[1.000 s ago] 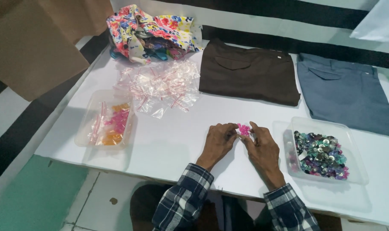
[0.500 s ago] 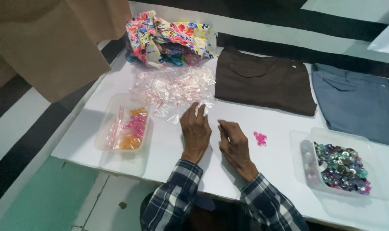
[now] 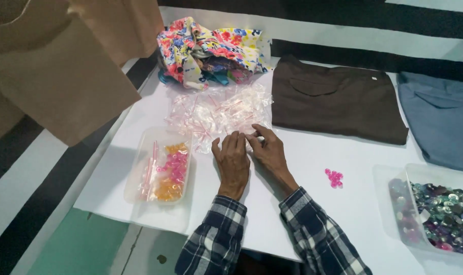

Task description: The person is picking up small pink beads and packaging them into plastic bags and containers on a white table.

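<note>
White tabletop (image 3: 313,153) set against a black-and-white striped backdrop, with a tan cloth hanging over its far left corner. Both hands sit near the middle of the table, at the near edge of a heap of small clear plastic bags with pink seal strips (image 3: 218,113). Left hand (image 3: 232,162) lies palm down, fingers spread loosely and flat, fingertips touching the edge of the heap; it holds nothing that shows. Right hand (image 3: 268,150) is just beside it, thumb and forefinger brought together on one clear bag at the heap's near edge, a pinch as far as can be told. Cluster of small pink beads (image 3: 334,177) lies loose on the bare table to the right of the right wrist, apart from both hands. Clear rectangular plastic tub of pink and orange beads (image 3: 162,170) stands toward the left edge. Second clear tub of mixed dark and shiny buttons (image 3: 438,214) sits at the near right corner. Along the far edge: bundle of bright floral fabric (image 3: 211,48), folded dark brown garment (image 3: 336,99), folded grey-blue garment (image 3: 440,119). Sleeves are blue-and-white plaid.
</note>
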